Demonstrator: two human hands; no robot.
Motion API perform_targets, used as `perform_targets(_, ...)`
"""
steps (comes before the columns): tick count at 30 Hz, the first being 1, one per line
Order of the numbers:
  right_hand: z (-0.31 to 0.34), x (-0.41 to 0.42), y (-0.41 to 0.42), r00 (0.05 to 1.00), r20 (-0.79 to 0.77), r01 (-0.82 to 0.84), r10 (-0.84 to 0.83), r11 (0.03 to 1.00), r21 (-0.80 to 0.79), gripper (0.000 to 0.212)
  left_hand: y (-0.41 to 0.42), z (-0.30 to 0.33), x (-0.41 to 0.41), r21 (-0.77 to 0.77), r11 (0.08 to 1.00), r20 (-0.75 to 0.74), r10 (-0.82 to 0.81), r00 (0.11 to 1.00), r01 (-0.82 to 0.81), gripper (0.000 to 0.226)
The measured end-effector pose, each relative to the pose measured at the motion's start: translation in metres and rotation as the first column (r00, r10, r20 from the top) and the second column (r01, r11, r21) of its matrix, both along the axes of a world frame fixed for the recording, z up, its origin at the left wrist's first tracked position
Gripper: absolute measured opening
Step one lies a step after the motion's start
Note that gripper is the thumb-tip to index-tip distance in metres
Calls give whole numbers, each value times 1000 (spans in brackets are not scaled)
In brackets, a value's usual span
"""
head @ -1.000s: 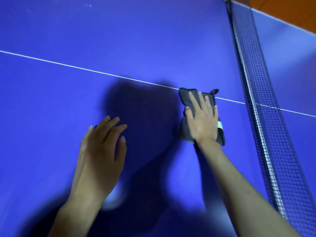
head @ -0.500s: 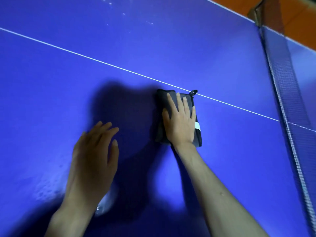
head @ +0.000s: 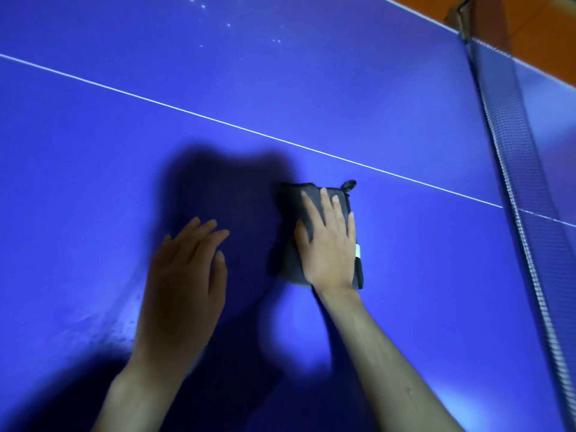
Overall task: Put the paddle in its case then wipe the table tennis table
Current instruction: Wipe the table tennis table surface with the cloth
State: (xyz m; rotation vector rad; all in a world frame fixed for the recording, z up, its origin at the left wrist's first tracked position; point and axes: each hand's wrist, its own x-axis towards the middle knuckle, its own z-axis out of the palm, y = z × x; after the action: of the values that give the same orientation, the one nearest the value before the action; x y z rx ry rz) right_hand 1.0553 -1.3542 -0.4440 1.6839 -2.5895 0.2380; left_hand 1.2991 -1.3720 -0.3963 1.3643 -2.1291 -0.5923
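On the glossy blue table tennis table (head: 343, 88), near the mesh net (head: 514, 145), right hand (head: 327, 241) presses flat, fingers straight, on a folded dark grey cloth (head: 291, 254). Left hand (head: 184, 275) relaxed, empty. Cloth likely soft, light; best palmed mid-fold.

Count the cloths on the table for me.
1. A dark grey folded cloth lies flat on the blue table, just this side of the white centre line, pressed down by the right hand. None shows elsewhere; the table continues out of frame.
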Motion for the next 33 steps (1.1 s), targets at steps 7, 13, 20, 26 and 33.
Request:
perform_targets(7,-2,-131,84,976,27,218,-218,976,-10,61,33,-7,-82,12,996,-1,-83,997,83,36)
perform_targets(13,0,-236,162,928,85,366,-364,931,-5,66,71,-7,-154,33,992,-19,-122,992,122,36)
perform_targets(20,6,-322,242,854,126,506,-504,862,15,64,96,-9,-196,53,985,42,-164,986,162,39)
perform_targets(26,4,-334,249,824,117,556,-555,831,29,66,92,6,-163,114,978,135,-188,973,174,45)
perform_targets(33,-2,-274,223,840,95,535,-534,845,19,67,86,1,-118,81,987,104,-146,984,138,44)
